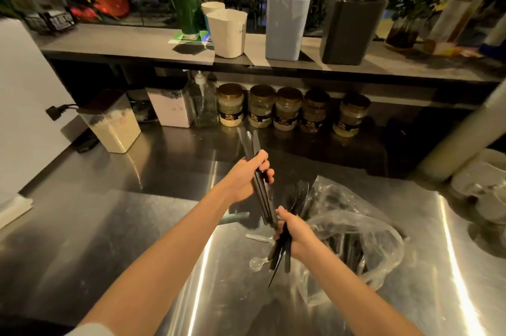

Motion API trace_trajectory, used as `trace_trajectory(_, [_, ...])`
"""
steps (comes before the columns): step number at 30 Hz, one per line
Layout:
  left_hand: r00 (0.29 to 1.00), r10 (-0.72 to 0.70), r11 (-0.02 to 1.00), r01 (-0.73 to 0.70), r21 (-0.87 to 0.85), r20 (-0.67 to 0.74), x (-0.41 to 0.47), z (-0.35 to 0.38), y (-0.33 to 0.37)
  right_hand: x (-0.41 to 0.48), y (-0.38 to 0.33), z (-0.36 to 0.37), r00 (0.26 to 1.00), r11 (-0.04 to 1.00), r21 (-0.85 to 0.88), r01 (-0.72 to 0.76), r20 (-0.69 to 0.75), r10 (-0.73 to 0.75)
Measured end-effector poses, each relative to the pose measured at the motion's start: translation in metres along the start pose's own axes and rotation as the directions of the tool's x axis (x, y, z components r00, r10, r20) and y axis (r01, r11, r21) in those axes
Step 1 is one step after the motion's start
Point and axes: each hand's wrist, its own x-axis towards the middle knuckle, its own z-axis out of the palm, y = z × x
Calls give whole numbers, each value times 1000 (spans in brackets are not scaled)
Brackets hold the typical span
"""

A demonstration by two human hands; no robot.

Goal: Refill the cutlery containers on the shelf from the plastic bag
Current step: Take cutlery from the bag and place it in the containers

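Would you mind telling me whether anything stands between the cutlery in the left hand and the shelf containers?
Nothing visible does: the way from the cutlery in the left hand up to the containers is open; the jars sit lower.

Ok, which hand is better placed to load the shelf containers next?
Probably the left. The left hand grips a neat bundle of long black plastic cutlery, raised toward the grey shelf; the right hand holds a splayed black bunch lower, beside the clear plastic bag.
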Motion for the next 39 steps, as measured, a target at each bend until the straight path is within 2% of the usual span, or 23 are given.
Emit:
trace_trajectory(4, [977,213,974,-210,88,-22,6,9,7,-10,-9,17,990,969,211,-127,89,110])
trace_trajectory(7, [956,293,935,-284,210,-12,8,13,1,-15,-22,30,989,937,333,-109,131,69])
trace_trajectory(10, [940,340,899,-320,298,-19,8,19,-5,-15,-30,37,989,929,360,-81,142,31])
trace_trajectory(18, [960,235,966,-213,147,-154,17,22,5,-16,-44,32,958,983,129,132,239,-160])
trace_trajectory(22, [957,248,960,-221,173,-152,22,21,26,-21,-57,40,884,940,-15,342,345,-316])
trace_trajectory(25, [961,246,962,-226,152,-128,26,19,50,-22,-78,54,849,892,-108,438,375,-372])
trace_trajectory(27, [959,249,934,-201,294,-136,28,19,74,-19,-96,66,834,868,-135,478,379,-401])
trace_trajectory(30, [950,223,838,-72,541,-220,32,17,118,-12,-123,84,809,824,-178,537,387,-443])
trace_trajectory(32, [966,160,829,-21,559,-202,34,15,148,-8,-139,98,786,802,-183,569,408,-464])
trace_trajectory(35, [993,45,868,16,497,-112,33,17,192,-1,-163,122,761,785,-165,596,428,-488])
trace_trajectory(39, [999,19,902,0,433,-39,39,8,239,7,-195,146,716,743,-178,645,482,-505])
